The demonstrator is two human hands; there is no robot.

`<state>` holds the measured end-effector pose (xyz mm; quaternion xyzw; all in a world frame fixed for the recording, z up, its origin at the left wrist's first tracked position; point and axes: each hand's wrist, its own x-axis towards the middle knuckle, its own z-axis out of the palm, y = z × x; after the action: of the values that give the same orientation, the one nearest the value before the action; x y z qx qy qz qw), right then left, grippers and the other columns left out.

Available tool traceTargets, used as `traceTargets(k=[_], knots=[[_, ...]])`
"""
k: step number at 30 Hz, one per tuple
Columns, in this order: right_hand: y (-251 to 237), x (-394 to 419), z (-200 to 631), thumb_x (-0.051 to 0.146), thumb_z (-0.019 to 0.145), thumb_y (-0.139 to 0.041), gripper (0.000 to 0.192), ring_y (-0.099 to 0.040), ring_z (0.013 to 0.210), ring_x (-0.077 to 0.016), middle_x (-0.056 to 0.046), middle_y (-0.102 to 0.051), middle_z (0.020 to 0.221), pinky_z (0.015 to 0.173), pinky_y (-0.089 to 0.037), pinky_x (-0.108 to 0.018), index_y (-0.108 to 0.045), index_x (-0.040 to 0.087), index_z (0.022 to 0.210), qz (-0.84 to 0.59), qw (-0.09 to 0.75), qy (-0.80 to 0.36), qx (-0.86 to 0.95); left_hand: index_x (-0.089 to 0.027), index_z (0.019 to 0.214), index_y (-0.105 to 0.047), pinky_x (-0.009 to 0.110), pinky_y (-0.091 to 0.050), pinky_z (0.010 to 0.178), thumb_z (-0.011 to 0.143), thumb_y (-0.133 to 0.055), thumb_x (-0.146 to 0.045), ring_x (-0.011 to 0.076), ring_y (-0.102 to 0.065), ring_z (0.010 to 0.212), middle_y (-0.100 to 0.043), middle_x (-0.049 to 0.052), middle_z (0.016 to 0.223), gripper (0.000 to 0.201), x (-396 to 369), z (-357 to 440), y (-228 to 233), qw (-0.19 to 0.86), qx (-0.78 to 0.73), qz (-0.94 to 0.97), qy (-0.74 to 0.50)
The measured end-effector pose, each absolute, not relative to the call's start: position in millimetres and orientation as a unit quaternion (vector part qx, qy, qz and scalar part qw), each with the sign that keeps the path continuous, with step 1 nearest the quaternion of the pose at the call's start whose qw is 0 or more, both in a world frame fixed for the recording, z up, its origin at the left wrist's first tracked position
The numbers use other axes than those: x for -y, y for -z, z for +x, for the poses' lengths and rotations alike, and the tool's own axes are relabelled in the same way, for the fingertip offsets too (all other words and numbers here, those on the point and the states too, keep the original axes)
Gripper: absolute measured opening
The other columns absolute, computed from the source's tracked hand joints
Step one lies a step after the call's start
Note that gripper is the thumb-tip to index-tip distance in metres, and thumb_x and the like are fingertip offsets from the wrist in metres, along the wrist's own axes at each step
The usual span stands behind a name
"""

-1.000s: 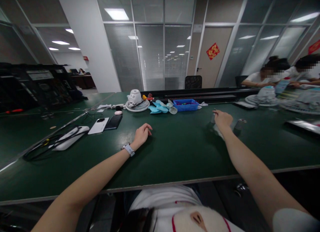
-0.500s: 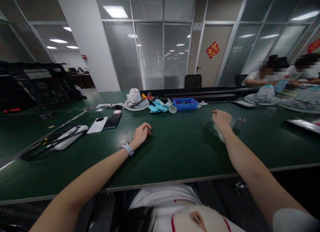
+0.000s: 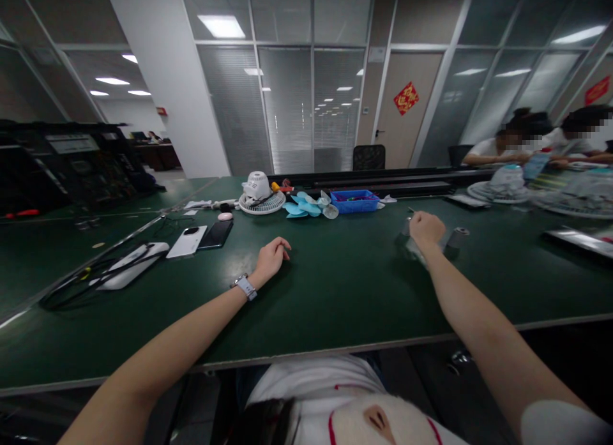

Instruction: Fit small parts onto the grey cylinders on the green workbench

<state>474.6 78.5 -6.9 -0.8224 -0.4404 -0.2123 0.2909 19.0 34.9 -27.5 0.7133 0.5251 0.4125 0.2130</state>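
My left hand [image 3: 272,260] rests on the green tabletop, palm side down, with its fingers loosely bent and nothing in them. Farther right, my right hand [image 3: 427,228] is closed, and a thin metal-looking piece [image 3: 412,210] pokes out past its fingers. Most of that piece is hidden by the hand. Under the same hand lies a pale, see-through item [image 3: 416,249], too covered to name. A short grey cylinder [image 3: 458,237] stands just right of my right wrist.
Along the back lie a white fan housing [image 3: 258,191], light-blue fan blades [image 3: 306,205] and a blue bin [image 3: 354,201]. Phones [image 3: 188,242] and a black cable [image 3: 62,298] are at left. Two people sit at far right near more fan parts [image 3: 508,183].
My right hand has turned slightly, and its fingers show less. The thin piece still sticks out of it. My left hand stays in place.
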Motion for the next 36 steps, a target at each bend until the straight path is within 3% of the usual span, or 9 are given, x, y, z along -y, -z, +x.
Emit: traceTargets(k=[6,12,15,20,22,28,36], knots=[[13.0,-86.9,481.9,0.021,0.091,-0.036,0.042,-0.064,0.087,-0.0279,-0.022,-0.069,0.097,0.071,-0.044,-0.033,-0.075,0.006,0.098,-0.826,0.313,0.182,0.431,-0.02,0.087,-0.063,0.025,-0.044,0.065,0.084,-0.037,-0.021,0.0154,-0.063,0.063,-0.065,-0.002,0.062,0.025,-37.0,19.6,29.0,0.207,-0.522,0.716,-0.415],[15.7,-84.0,482.4,0.022,0.09,-0.037,0.035,-0.063,0.086,-0.0255,-0.017,-0.068,0.099,0.072,-0.043,-0.033,-0.071,0.012,0.095,-0.818,0.376,0.135,0.414,-0.021,0.089,-0.063,0.025,-0.044,0.063,0.085,-0.037,-0.022,0.0151,-0.062,0.063,-0.066,-0.001,0.064,0.026,-36.3,18.7,29.8,0.209,-0.522,0.719,-0.409],[17.6,-83.6,478.7,0.03,0.089,-0.046,0.031,-0.063,0.091,-0.0245,-0.013,-0.067,0.109,0.077,-0.044,-0.034,-0.064,0.016,0.111,-0.791,0.415,0.134,0.429,-0.021,0.089,-0.063,0.025,-0.044,0.064,0.085,-0.037,-0.021,0.015,-0.062,0.063,-0.066,-0.001,0.064,0.026,-35.5,19.1,28.9,0.21,-0.523,0.718,-0.41],[27.3,-89.5,476.4,0.045,0.08,-0.066,0.064,-0.062,0.104,-0.0277,-0.015,-0.064,0.122,0.088,-0.046,-0.038,-0.048,0.016,0.134,-0.802,0.421,0.077,0.416,-0.021,0.088,-0.063,0.024,-0.044,0.063,0.085,-0.037,-0.021,0.0151,-0.062,0.063,-0.065,-0.002,0.064,0.026,-35.2,20.2,27.1,0.21,-0.526,0.716,-0.408],[32.2,-93.4,479.5,0.046,0.079,-0.067,0.064,-0.062,0.106,-0.0292,-0.017,-0.065,0.12,0.089,-0.046,-0.039,-0.051,0.015,0.133,-0.813,0.413,0.045,0.407,-0.021,0.088,-0.063,0.024,-0.044,0.063,0.085,-0.037,-0.021,0.0152,-0.062,0.063,-0.065,-0.002,0.064,0.026,-35.7,19.9,27.8,0.21,-0.524,0.717,-0.408],[41.6,-105.7,494.9,0.037,0.076,-0.07,0.04,-0.065,0.096,-0.0262,-0.014,-0.071,0.106,0.084,-0.049,-0.035,-0.069,0.013,0.108,-0.805,0.46,-0.048,0.371,-0.021,0.088,-0.063,0.024,-0.044,0.064,0.085,-0.037,-0.022,0.0153,-0.063,0.064,-0.066,-0.001,0.065,0.026,-36.4,18.6,29.7,0.211,-0.519,0.719,-0.411],[41.3,-108.5,494.1,0.034,0.076,-0.07,0.037,-0.066,0.092,-0.0267,-0.014,-0.072,0.104,0.081,-0.049,-0.036,-0.072,0.015,0.107,-0.811,0.459,-0.047,0.359,-0.02,0.088,-0.064,0.024,-0.044,0.063,0.085,-0.037,-0.02,0.0149,-0.062,0.062,-0.066,-0.002,0.064,0.027,-35.0,19.8,27.9,0.205,-0.523,0.72,-0.409]])
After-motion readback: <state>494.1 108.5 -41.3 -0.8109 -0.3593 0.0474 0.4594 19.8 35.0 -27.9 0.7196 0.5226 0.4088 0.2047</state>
